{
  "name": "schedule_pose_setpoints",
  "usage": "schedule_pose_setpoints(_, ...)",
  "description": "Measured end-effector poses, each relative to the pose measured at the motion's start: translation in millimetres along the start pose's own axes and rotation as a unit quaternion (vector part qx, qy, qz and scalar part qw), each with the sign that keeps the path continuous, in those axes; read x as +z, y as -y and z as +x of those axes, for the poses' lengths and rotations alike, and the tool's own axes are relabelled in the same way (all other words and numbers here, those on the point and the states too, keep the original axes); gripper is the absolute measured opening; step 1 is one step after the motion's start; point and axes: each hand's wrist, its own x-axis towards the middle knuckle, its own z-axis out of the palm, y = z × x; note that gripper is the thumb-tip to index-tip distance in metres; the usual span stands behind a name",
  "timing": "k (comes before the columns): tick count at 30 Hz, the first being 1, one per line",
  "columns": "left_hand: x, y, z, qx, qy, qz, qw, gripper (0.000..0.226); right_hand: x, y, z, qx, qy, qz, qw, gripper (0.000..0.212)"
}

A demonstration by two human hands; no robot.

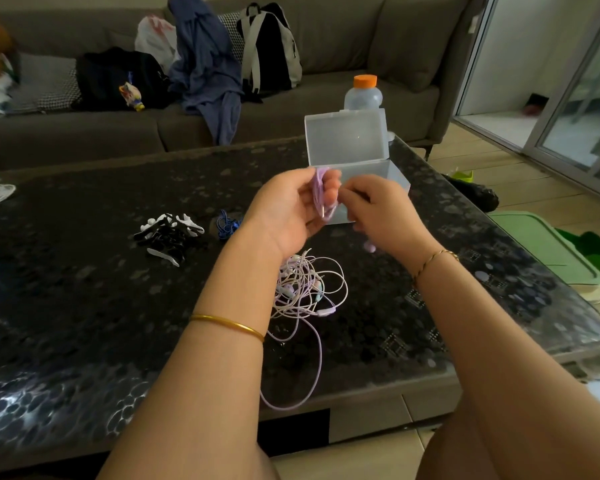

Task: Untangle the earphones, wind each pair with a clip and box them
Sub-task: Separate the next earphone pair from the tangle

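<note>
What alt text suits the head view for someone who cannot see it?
The left hand grips wound loops of a lilac earphone cable and the right hand pinches them, before an open clear plastic box. Tangled earphones and black and white clips lie on the table.

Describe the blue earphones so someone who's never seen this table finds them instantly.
On the dark coffee table, look just right of the black and white clips. The blue earphones lie there bundled small, the only blue cord; the nearby tangle is pale.
</note>
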Motion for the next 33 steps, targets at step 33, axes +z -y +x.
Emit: schedule_pose_setpoints(33,-40,-10,-14,-0.032,0.002,0.243,0.97,0.021,23,24,9,-0.092,0.119,0.14,0.979,0.007)
